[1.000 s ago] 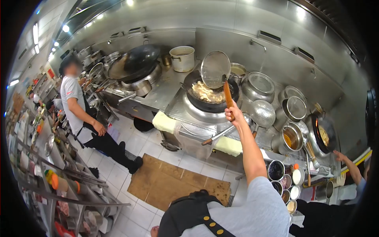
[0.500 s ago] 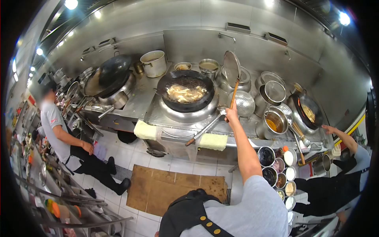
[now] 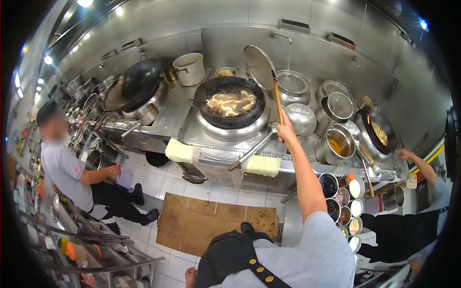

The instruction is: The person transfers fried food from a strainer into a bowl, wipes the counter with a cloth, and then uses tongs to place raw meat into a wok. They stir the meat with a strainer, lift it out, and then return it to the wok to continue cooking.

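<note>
My right hand is closed around the wooden handle of a large round strainer. The strainer is held up on its side, just right of a black wok. Pale strips of food fry in bubbling oil inside the wok. Below my right hand lies a ladle with a wooden handle end, sloping over the stove's front edge. A perforated metal skimmer rests to the right of the hand. My left hand hangs low at the bottom edge, and its fingers are too little in view to read.
At left, a co-worker stands near another wok. A second person's hand is beside the right wok. Pots include one with amber liquid. Several seasoning tubs stand at right. Cardboard covers the floor.
My right hand has lifted slightly, and the strainer has swung left towards the wok. My left hand now shows at the bottom. The left co-worker has turned and raised a forearm.
</note>
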The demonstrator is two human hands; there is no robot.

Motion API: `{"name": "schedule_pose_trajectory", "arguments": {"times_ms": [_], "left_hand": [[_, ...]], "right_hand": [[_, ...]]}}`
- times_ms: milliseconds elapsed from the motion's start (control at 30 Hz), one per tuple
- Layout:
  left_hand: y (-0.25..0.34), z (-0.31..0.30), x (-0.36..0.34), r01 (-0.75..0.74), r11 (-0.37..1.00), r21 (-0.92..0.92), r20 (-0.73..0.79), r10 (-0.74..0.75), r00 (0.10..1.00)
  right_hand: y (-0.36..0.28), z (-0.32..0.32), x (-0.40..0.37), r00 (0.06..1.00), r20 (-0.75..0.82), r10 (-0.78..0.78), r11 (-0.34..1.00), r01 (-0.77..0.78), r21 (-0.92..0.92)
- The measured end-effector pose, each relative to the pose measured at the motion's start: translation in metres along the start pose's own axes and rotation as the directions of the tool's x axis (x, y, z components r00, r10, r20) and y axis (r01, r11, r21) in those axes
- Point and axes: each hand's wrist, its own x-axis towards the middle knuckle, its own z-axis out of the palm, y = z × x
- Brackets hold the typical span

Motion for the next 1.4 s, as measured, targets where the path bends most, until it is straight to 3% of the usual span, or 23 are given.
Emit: {"name": "schedule_pose_trajectory", "arguments": {"times_ms": [133, 300, 400, 467, 567, 600, 800, 867, 900, 933, 967, 1000, 1033, 1067, 1100, 1133, 1167, 1200, 1233, 1267, 1333, 1367, 1400], "left_hand": [[0.016, 0.012, -0.014, 0.123, 0.964, -0.236, -0.004, -0.128, 0.992], [-0.046, 0.020, -0.029, -0.093, 0.970, 0.226, -0.119, 0.122, 0.985], [-0.075, 0.023, -0.066, 0.055, 0.973, 0.224, -0.123, -0.027, 0.992], [-0.084, 0.024, -0.079, 0.110, 0.977, 0.185, -0.138, -0.085, 0.987], [-0.094, 0.027, -0.083, 0.134, 0.978, 0.159, -0.147, -0.111, 0.983], [-0.098, 0.026, -0.083, 0.130, 0.979, 0.154, -0.150, -0.107, 0.983], [-0.101, 0.022, -0.065, 0.016, 0.990, 0.139, -0.179, 0.009, 0.984], [-0.102, 0.022, -0.052, -0.060, 0.985, 0.164, -0.219, 0.096, 0.971], [-0.085, 0.018, -0.059, 0.064, 0.995, 0.075, -0.236, -0.045, 0.971], [-0.001, 0.020, -0.083, 0.186, 0.982, -0.017, -0.248, -0.185, 0.951], [-0.003, 0.015, -0.080, 0.078, 0.995, 0.060, -0.247, -0.061, 0.967], [-0.037, 0.010, -0.066, 0.164, 0.984, 0.069, -0.193, -0.148, 0.970], [-0.072, 0.007, -0.059, -0.123, 0.939, 0.321, -0.192, 0.191, 0.963], [-0.053, 0.010, -0.069, 0.134, 0.990, -0.032, -0.298, -0.138, 0.944], [-0.069, 0.011, -0.068, 0.116, 0.982, -0.148, -0.289, -0.155, 0.945], [-0.064, 0.009, -0.074, 0.208, 0.946, -0.249, -0.287, -0.277, 0.917], [-0.061, 0.005, -0.079, 0.258, 0.956, -0.141, -0.301, -0.290, 0.909], [-0.061, -0.001, -0.081, 0.367, 0.928, -0.060, -0.251, -0.370, 0.895], [-0.075, -0.005, -0.085, 0.322, 0.946, -0.039, -0.265, -0.320, 0.910], [-0.086, -0.006, -0.087, 0.273, 0.962, -0.005, -0.265, -0.265, 0.927], [-0.102, -0.012, -0.092, 0.338, 0.941, 0.002, -0.254, -0.326, 0.910], [-0.108, -0.016, -0.092, 0.398, 0.917, 0.014, -0.243, -0.383, 0.891], [-0.111, -0.018, -0.095, 0.335, 0.941, 0.038, -0.261, -0.315, 0.913]], "right_hand": [[0.013, 0.051, 0.036, 0.998, 0.028, -0.047, 0.994, 0.050, -0.095], [0.022, 0.087, 0.048, 0.990, 0.132, 0.056, 0.998, -0.061, 0.035], [0.015, 0.093, 0.041, 0.994, 0.109, -0.015, 1.000, 0.015, 0.004], [0.024, 0.099, 0.056, 0.996, 0.074, -0.046, 0.992, 0.054, -0.114], [0.026, 0.119, 0.059, 0.944, -0.026, -0.329, 0.768, 0.251, -0.589], [0.024, 0.126, 0.052, 0.978, -0.023, -0.207, 0.778, 0.150, -0.610], [0.069, 0.206, -0.017, 0.988, -0.047, -0.144, 0.752, 0.078, -0.655], [0.094, 0.227, -0.020, 0.999, 0.003, -0.039, 0.801, 0.033, -0.598], [0.118, 0.235, -0.016, 0.975, 0.029, -0.220, 0.805, 0.199, -0.559], [0.152, 0.241, 0.001, 0.916, 0.077, -0.394, 0.784, 0.379, -0.492], [0.194, 0.247, 0.043, 0.986, 0.164, -0.034, 0.928, 0.092, -0.360], [0.097, 0.233, -0.054, 0.955, 0.215, 0.205, 0.976, -0.183, -0.118], [0.127, 0.229, -0.039, 0.935, 0.347, 0.072, 0.985, -0.012, -0.171], [0.062, 0.236, -0.091, 0.889, 0.304, 0.343, 0.928, -0.371, 0.038], [0.111, 0.236, -0.058, 0.910, 0.177, 0.376, 0.904, -0.402, 0.147], [0.162, 0.220, -0.032, 0.936, 0.292, 0.194, 0.944, -0.260, 0.204], [0.175, 0.223, -0.067, 0.982, 0.134, 0.137, 0.933, -0.173, 0.317], [0.277, 0.198, -0.005, 0.904, 0.382, 0.191, 0.924, -0.298, 0.241], [0.278, 0.195, -0.055, 0.889, 0.335, 0.313, 0.899, -0.391, 0.198], [0.330, 0.165, -0.060, 0.623, 0.662, 0.418, 0.794, -0.605, 0.067], [0.395, 0.146, -0.127, 0.534, 0.647, 0.545, 0.815, -0.156, -0.558], [0.487, 0.126, -0.137, 0.363, 0.462, 0.809, 0.543, -0.162, -0.824], [0.417, 0.125, -0.203, 0.199, 0.651, 0.732, 0.563, 0.362, -0.743]]}}
